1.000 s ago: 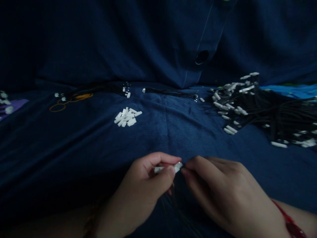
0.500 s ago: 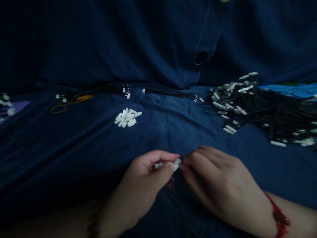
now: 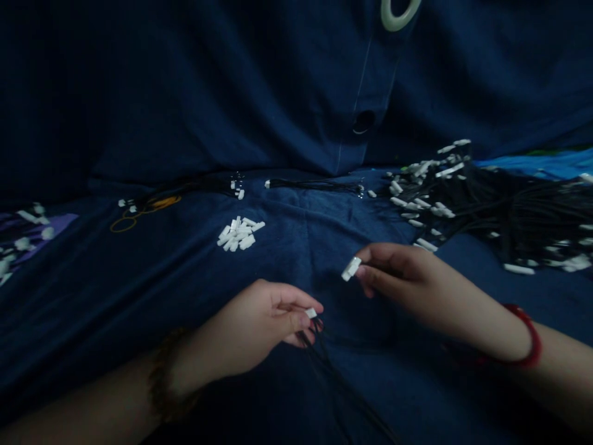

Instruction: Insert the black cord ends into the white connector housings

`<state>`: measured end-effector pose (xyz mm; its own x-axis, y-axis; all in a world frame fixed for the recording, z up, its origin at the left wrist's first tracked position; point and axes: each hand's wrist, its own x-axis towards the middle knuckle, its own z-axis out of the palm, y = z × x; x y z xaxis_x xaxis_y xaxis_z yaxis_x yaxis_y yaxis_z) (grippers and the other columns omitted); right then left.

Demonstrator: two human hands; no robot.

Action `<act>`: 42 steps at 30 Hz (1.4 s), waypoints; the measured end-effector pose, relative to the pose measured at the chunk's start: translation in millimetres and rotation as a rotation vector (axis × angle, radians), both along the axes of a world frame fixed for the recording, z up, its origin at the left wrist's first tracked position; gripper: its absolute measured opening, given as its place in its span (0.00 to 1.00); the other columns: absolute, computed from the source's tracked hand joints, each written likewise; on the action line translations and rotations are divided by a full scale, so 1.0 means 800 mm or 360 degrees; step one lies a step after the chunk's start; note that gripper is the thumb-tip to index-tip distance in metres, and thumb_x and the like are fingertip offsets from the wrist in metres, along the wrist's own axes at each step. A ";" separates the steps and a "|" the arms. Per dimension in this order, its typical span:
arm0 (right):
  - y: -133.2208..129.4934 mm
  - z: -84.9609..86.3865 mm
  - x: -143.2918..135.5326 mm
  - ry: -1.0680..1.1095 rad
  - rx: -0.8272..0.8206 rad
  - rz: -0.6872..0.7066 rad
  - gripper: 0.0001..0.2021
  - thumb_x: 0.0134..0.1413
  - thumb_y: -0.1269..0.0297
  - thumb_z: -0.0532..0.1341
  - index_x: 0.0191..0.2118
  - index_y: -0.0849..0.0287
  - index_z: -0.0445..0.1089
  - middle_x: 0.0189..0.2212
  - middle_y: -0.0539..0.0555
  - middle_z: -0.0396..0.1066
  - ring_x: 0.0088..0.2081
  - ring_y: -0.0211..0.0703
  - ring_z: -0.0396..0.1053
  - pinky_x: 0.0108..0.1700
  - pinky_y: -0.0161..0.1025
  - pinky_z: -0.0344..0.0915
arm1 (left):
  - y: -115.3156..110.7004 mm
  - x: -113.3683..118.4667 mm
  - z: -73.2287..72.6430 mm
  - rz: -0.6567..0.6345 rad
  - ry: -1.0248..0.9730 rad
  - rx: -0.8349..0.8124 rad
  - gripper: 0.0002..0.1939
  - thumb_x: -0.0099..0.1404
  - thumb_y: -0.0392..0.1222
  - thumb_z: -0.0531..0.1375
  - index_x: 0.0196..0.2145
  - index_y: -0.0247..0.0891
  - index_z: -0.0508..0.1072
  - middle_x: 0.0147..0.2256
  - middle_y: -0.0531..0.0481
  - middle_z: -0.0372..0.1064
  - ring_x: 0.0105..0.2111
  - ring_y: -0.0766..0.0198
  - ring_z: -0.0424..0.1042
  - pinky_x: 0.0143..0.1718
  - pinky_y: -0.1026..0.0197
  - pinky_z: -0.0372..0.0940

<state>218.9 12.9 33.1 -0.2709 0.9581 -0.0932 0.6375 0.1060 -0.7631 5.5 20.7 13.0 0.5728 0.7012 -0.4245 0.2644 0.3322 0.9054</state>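
Between thumb and fingers, my left hand [image 3: 273,314] pinches a small white connector [image 3: 311,313], from which thin black wires [image 3: 333,371] trail down toward the lower right. My right hand [image 3: 398,269] is raised to the right of it, its fingertips closed on a white plastic piece [image 3: 351,269]. The two hands are apart. Beyond them on the dark blue cloth [image 3: 185,272] lies a small heap of white pieces [image 3: 238,233].
A large pile of black cables [image 3: 519,207] with white ends spreads at the right, by blue material [image 3: 546,165]. Wire bundles [image 3: 315,184] lie along the back. Yellow bands [image 3: 123,224] and a purple sheet [image 3: 62,227] are at the left.
My hands have separated. My right hand has moved up and turned, with the white piece in its fingertips. The connector and wires stay in my left hand. The view has shifted slightly.
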 end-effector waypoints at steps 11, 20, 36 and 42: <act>-0.027 -0.014 -0.026 0.0251 0.0059 -0.0075 0.11 0.59 0.57 0.49 0.35 0.59 0.61 0.22 0.47 0.62 0.23 0.31 0.58 0.25 0.30 0.55 | -0.011 0.008 0.003 0.0182 -0.0250 -0.0102 0.09 0.57 0.34 0.58 0.37 0.33 0.66 0.29 0.52 0.68 0.32 0.65 0.72 0.34 0.63 0.67; -0.038 -0.019 -0.038 0.0403 -0.0162 0.0031 0.14 0.60 0.56 0.47 0.33 0.61 0.61 0.22 0.48 0.62 0.24 0.32 0.59 0.27 0.31 0.56 | -0.015 0.011 0.003 0.0257 -0.0373 -0.0125 0.12 0.57 0.31 0.57 0.39 0.34 0.60 0.28 0.53 0.66 0.29 0.66 0.72 0.31 0.64 0.68; -0.044 -0.026 -0.049 0.0592 -0.0240 0.0034 0.14 0.60 0.56 0.47 0.31 0.61 0.59 0.24 0.49 0.63 0.24 0.32 0.58 0.27 0.32 0.56 | -0.021 0.014 -0.003 0.0299 -0.0359 -0.0008 0.13 0.58 0.35 0.57 0.42 0.35 0.63 0.33 0.52 0.65 0.28 0.69 0.71 0.31 0.65 0.67; -0.040 -0.021 -0.045 0.0209 0.0131 0.0115 0.08 0.60 0.63 0.48 0.35 0.60 0.60 0.31 0.50 0.65 0.33 0.34 0.63 0.35 0.34 0.59 | -0.021 0.012 -0.008 0.0297 -0.0382 0.0037 0.09 0.59 0.36 0.56 0.39 0.36 0.65 0.26 0.55 0.66 0.26 0.69 0.70 0.28 0.67 0.66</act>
